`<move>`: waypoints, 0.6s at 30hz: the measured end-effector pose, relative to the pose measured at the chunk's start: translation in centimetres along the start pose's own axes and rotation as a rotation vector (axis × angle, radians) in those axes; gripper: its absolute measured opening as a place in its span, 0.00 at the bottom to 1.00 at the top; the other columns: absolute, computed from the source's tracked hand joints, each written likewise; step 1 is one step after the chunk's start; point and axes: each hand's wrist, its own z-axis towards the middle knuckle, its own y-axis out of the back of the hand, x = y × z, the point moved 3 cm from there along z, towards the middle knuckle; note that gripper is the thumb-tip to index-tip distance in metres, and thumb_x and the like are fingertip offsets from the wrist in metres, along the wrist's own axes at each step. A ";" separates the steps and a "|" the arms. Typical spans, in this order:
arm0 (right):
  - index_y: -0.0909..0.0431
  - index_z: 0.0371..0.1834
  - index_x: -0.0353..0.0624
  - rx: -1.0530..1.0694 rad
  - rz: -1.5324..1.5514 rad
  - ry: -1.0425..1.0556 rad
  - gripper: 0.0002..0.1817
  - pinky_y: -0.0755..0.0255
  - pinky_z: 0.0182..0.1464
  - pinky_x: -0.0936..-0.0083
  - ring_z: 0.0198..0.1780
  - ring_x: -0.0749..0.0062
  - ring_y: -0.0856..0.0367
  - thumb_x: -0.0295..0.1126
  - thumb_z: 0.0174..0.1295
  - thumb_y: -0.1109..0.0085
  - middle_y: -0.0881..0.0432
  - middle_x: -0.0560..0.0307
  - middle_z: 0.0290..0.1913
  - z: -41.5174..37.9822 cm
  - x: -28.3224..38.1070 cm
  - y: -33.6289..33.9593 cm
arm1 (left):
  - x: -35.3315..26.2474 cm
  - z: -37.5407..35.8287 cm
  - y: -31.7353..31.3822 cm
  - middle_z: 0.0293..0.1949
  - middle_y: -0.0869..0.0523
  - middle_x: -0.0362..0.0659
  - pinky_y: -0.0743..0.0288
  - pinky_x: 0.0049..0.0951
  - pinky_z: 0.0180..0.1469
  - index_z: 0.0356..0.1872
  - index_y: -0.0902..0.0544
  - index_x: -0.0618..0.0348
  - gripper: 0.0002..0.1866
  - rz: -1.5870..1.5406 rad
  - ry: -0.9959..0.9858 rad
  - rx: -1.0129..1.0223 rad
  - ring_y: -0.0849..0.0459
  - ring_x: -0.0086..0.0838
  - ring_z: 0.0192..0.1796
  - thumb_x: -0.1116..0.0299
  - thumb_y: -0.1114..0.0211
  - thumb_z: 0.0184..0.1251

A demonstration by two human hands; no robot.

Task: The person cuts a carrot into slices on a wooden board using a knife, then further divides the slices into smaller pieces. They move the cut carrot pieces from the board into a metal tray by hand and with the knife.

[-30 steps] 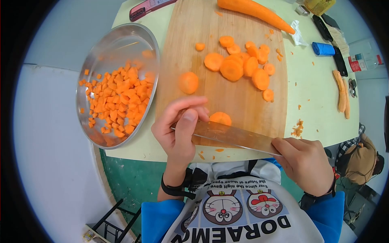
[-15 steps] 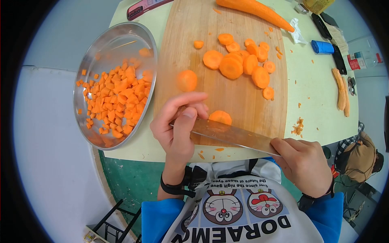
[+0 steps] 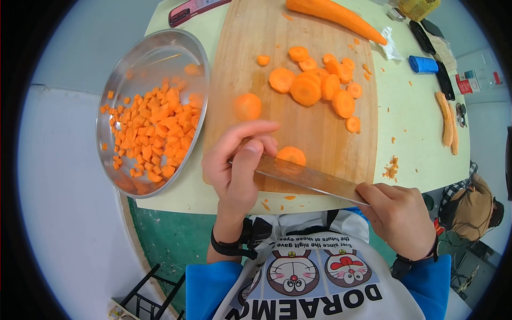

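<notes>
A knife (image 3: 312, 180) is held flat and slanting over the near edge of the wooden cutting board (image 3: 240, 58). My right hand (image 3: 400, 216) is closed around its handle end. My left hand (image 3: 240, 162) pinches the other end of the blade between thumb and fingers. A carrot slice (image 3: 291, 156) lies right beside the blade, partly hidden by it. Another slice (image 3: 247, 107) sits just beyond my left fingers. Several round carrot slices (image 3: 305, 91) are grouped on the board, and a whole peeled carrot (image 3: 336, 18) lies at its far side.
Left of the board, a metal bowl (image 3: 200, 114) holds diced carrot. A phone (image 3: 194, 10) is at the table's far left. On the right are a blue roll (image 3: 423, 64), crumpled tissue (image 3: 391, 45), carrot peelings (image 3: 392, 168) and two thin orange sticks (image 3: 447, 120).
The view has shifted very slightly. Both hands keep the same hold on the knife, and the carrot pieces remain in place on the board.
</notes>
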 end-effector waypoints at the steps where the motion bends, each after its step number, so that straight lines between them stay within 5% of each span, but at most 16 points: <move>1: 0.30 0.30 0.42 0.000 -0.001 0.001 0.08 0.31 0.20 0.72 0.21 0.64 0.23 0.30 0.54 0.41 0.27 0.58 0.21 0.0 0.0 0.0 | 0.0 0.0 0.0 0.24 0.21 0.43 0.30 0.19 0.34 0.39 0.21 0.72 0.12 -0.003 0.004 0.006 0.23 0.22 0.30 0.76 0.51 0.61; 18: 0.29 0.34 0.38 0.050 -0.003 -0.007 0.10 0.32 0.19 0.73 0.20 0.67 0.25 0.25 0.47 0.42 0.28 0.58 0.22 0.5 -0.7 -0.5 | 0.0 0.7 -0.5 0.16 0.28 0.43 0.41 0.20 0.24 0.29 0.21 0.71 0.14 0.090 0.085 0.026 0.32 0.21 0.20 0.74 0.55 0.53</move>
